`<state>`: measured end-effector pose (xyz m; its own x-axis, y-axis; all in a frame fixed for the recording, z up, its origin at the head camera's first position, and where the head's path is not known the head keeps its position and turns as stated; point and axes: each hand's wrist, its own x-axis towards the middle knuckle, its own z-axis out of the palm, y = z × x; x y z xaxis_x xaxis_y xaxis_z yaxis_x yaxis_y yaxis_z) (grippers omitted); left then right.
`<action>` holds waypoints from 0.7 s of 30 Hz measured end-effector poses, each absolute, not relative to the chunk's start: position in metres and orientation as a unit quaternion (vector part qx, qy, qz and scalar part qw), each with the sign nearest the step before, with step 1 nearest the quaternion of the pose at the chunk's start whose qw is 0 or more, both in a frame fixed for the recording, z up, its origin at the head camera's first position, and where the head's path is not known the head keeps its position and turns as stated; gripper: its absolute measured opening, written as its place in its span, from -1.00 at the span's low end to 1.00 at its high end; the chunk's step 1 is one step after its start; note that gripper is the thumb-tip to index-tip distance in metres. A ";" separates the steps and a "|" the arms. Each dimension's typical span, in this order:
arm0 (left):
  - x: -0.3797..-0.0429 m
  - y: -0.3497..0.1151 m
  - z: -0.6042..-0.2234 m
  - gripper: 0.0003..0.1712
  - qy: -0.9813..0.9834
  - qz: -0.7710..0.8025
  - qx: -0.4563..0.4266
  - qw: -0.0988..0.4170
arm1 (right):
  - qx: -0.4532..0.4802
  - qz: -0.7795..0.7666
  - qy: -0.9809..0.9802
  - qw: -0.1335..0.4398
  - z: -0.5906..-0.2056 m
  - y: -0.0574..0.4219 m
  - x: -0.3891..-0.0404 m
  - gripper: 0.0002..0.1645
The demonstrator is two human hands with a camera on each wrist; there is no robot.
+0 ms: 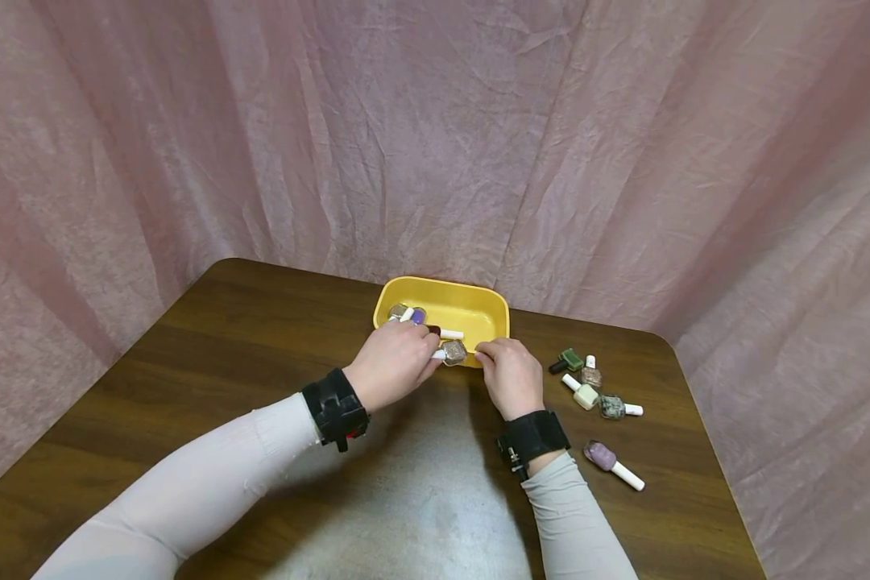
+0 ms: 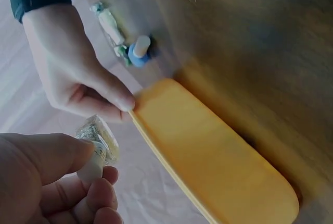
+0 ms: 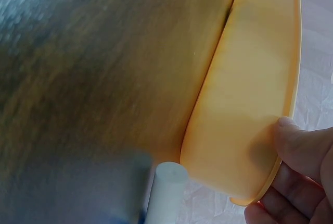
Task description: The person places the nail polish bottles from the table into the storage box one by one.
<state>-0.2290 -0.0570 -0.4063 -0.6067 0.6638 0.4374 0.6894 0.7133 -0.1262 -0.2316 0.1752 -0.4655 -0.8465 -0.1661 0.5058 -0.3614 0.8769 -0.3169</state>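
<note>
My left hand pinches a glittery nail polish bottle by its white cap, thumb on one side and fingers on the other in the left wrist view. That bottle hangs over the near rim of a yellow tray. Right thumb and fingers pinch the tray's near rim towards its right corner; the right hand holds it from outside. Inside the tray lie a purple polish bottle, a dark red bottle with a white cap and another glittery bottle, partly behind my left hand.
Right of the tray lie several nail polish bottles: a green one, a brown glittery one, a cream one and a grey speckled one. A lilac bottle lies closer. Pink curtain hangs behind the wooden table.
</note>
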 end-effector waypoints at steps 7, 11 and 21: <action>-0.243 -0.060 -0.404 -0.74 -0.911 -0.031 -0.355 0.206 | 0.137 0.208 -0.941 0.229 -0.465 0.175 -0.231 -0.94; -0.250 -0.060 -0.403 -0.75 -0.920 -0.031 -0.341 0.191 | 0.134 0.211 -0.941 0.226 -0.464 0.175 -0.231 -0.94; -0.271 -0.061 -0.404 -0.73 -0.934 -0.025 -0.317 0.164 | 0.131 0.210 -0.942 0.226 -0.465 0.175 -0.232 -0.94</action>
